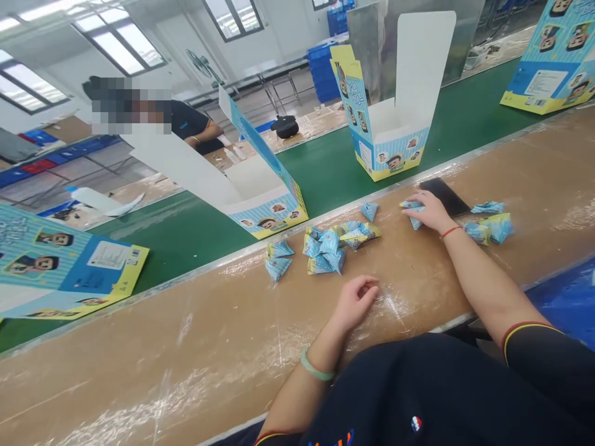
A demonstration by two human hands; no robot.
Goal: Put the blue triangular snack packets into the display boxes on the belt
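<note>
My left hand (354, 301) rests on the brown taped table ledge (186, 347), fingers loosely curled, nothing in it. My right hand (430, 212) lies flat, fingers pressing a small blue packet (413, 207) against the ledge. A cluster of several blue and yellow triangular packets (331, 244) lies between my hands, with two more packets (279, 259) to its left. More packets (490, 227) lie right of my right wrist. A dark phone (447, 194) sits just behind my right hand.
Open cartoon-printed boxes stand on the green conveyor belt (325, 167): one box (264, 204) tipped back at centre left, another box (395, 139) upright at centre. A flattened box (65, 266) lies left, another box (553, 62) far right. A person sits across the belt.
</note>
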